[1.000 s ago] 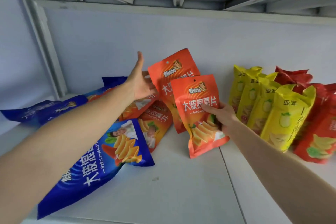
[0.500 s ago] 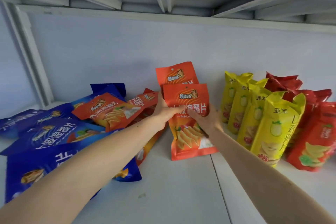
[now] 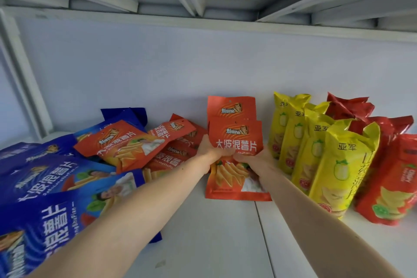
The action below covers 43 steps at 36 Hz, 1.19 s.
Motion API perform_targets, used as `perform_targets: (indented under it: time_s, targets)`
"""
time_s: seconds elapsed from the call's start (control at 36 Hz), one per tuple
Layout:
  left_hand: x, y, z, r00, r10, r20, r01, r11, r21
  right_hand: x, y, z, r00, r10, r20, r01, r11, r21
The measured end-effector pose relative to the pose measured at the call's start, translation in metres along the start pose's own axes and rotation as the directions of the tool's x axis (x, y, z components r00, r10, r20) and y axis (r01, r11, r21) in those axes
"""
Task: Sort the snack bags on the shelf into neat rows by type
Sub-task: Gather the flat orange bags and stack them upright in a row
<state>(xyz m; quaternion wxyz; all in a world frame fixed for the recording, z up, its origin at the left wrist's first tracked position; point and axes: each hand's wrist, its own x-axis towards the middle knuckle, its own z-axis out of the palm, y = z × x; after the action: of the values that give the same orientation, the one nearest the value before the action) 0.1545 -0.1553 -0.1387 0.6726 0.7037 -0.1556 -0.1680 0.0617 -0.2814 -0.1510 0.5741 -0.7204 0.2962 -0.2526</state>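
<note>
Both hands, left (image 3: 208, 150) and right (image 3: 259, 160), grip closed on upright orange bag (image 3: 235, 142); yellow bags (image 3: 316, 149) just beside.

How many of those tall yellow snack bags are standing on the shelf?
4, upright in a row running back to front. More may hide behind.

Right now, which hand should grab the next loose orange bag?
Left. The left hand is nearest the loose orange bags; the right hand is on the far side of the upright orange bag.

Bright even light, soft shadows, wide-angle edge bending, slightly soft focus
</note>
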Motion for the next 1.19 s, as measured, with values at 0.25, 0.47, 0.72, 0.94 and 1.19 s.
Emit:
perform_targets:
  time_s: [0.25,0.47,0.72,0.94,1.19]
  targets:
    - [0.013,-0.008,0.011,0.993,0.117,-0.020,-0.114,0.988,0.106,0.028,-0.003,0.007,0.998,-0.056,-0.043,0.054,0.997,-0.053]
    - [0.014,-0.023,0.008,0.990,0.120,0.071,-0.132,0.970,0.206,0.037,0.002,0.011,0.997,-0.061,-0.050,0.041,0.942,-0.333]
    - [0.006,-0.024,0.013,0.973,0.201,0.110,-0.226,0.754,0.617,0.039,0.000,0.014,0.998,-0.042,-0.047,0.014,0.877,-0.481]
    - [-0.018,-0.015,0.008,0.925,0.340,0.173,-0.362,0.641,0.677,0.022,-0.014,0.017,0.948,-0.299,-0.107,0.153,0.725,-0.672]
    - [-0.058,0.024,-0.056,0.801,0.558,0.216,-0.493,0.411,0.767,0.005,-0.042,0.039,0.876,-0.483,-0.010,0.363,0.671,-0.647]
